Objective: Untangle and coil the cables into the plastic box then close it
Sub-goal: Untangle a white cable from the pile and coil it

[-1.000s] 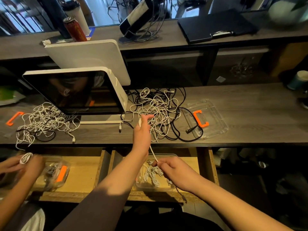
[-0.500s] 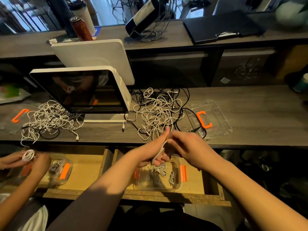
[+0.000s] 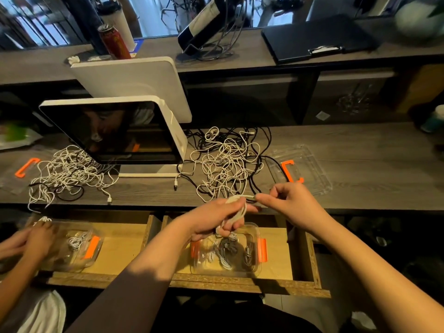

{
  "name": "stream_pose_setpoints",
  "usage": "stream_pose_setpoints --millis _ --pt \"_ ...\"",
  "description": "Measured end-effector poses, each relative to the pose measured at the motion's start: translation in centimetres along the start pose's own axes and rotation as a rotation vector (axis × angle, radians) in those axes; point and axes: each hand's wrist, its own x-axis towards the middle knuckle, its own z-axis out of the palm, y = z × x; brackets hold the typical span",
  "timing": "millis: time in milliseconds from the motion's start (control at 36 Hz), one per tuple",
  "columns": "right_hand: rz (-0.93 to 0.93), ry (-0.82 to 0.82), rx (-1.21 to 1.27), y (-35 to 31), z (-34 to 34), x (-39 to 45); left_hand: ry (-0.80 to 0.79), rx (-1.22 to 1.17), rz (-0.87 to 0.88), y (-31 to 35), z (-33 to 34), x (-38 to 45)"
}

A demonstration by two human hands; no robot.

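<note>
At centre frame the left hand (image 3: 216,218) grips a white cable coil (image 3: 236,210), long axis running upper right to lower left, while the right hand (image 3: 292,203) pinches its loose end – the open plastic box (image 3: 257,233) (orange-clipped) lies directly below the coil, nearer the left hand.

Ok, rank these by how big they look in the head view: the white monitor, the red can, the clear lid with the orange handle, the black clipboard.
1. white monitor
2. black clipboard, farther back, so probably larger than it looks
3. clear lid
4. red can, plainly smallest
</note>
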Motion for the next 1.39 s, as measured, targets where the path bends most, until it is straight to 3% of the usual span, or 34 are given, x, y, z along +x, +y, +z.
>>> stream_pose_setpoints --millis 167,306,444,639,806,1083,1250,1389 --pt "0.093 0.024 0.221 0.1 0.8 -0.9 0.225 -0.243 0.161 0.4 0.8 0.9" --pt "0.148 0.016 0.37 -0.4 3.0 -1.8 0.367 -0.246 0.247 0.8 2.5 1.7" --pt "0.143 0.009 0.494 -1.2 4.8 -2.7 0.377 -0.414 0.276 1.2 4.4 2.7" --pt "0.204 0.08 0.63 -0.9 5.3 -3.0 0.43 -0.323 0.304 1.3 5.2 3.3" --pt "0.231 -0.055 0.822 -0.5 4.9 -3.3 0.47 -0.249 0.344 0.8 5.9 3.1" --pt "0.236 -0.147 0.822 0.3 3.3 -2.4 0.557 -0.517 0.301 1.3 4.6 3.7" --pt "0.222 -0.204 0.755 1.3 2.4 -2.1 0.421 -0.264 0.115 2.2 3.8 2.7" --pt "0.228 -0.263 0.628 1.7 1.3 -2.2 0.519 0.081 0.074 2.2 3.4 2.9"
